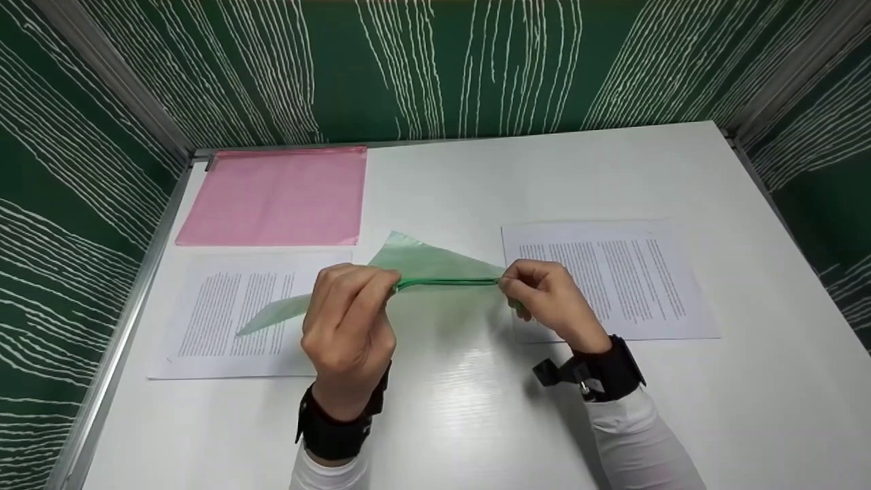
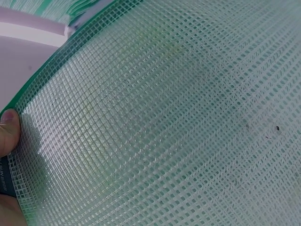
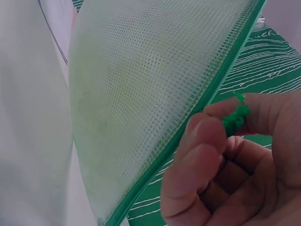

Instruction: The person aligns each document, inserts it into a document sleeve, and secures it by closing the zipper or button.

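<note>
A translucent green mesh zipper pouch [image 1: 435, 258] is held up above the table between both hands, its green zipper edge [image 1: 449, 281] stretched across. The left hand [image 1: 348, 320] grips the zipper edge with fingertips and thumb, hiding part of it, while a corner of the pouch sticks out to its left. At the other end, the right hand [image 1: 551, 292] pinches the zipper. A knotted green cord pull [image 3: 236, 120] shows between its thumb and fingers in the right wrist view. Mesh [image 2: 164, 117] fills most of the left wrist view.
A pink zipper pouch [image 1: 279, 197] lies flat at the back left of the white table [image 1: 463, 429]. In front of it is a printed sheet [image 1: 224, 313], partly under the left hand. Another printed sheet [image 1: 612, 279] lies right. Green walls [image 1: 463, 68] with white lines enclose the table.
</note>
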Motion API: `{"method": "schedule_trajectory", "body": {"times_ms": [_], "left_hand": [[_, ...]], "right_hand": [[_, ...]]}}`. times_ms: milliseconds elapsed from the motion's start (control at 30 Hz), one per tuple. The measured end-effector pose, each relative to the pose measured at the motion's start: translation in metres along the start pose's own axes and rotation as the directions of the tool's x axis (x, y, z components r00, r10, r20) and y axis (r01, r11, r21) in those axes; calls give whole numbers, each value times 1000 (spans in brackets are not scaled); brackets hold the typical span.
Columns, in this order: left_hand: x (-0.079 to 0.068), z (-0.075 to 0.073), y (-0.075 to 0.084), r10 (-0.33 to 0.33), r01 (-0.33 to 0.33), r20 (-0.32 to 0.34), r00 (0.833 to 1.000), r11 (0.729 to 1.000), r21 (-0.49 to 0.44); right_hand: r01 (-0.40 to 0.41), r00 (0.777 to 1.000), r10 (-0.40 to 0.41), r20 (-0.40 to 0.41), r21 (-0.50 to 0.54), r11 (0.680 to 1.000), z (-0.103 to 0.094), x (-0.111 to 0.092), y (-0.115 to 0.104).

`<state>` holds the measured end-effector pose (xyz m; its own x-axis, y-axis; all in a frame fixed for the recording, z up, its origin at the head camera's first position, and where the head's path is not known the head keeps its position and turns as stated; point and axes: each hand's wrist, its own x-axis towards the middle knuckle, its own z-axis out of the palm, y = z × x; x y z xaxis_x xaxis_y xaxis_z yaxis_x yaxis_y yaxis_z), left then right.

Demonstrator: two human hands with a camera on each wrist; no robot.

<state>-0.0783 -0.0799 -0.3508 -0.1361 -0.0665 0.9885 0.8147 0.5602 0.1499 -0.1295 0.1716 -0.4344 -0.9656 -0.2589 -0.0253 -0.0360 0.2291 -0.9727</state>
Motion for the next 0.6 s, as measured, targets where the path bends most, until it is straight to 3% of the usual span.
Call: {"method": "schedule_trajectory", "body": {"times_ms": [600], "left_hand": [[2,-3,-3,-17,17,-29,999,1000,12]], "right_hand": [[-60,998,60,-13,-9,998,-3,4,4]]}}
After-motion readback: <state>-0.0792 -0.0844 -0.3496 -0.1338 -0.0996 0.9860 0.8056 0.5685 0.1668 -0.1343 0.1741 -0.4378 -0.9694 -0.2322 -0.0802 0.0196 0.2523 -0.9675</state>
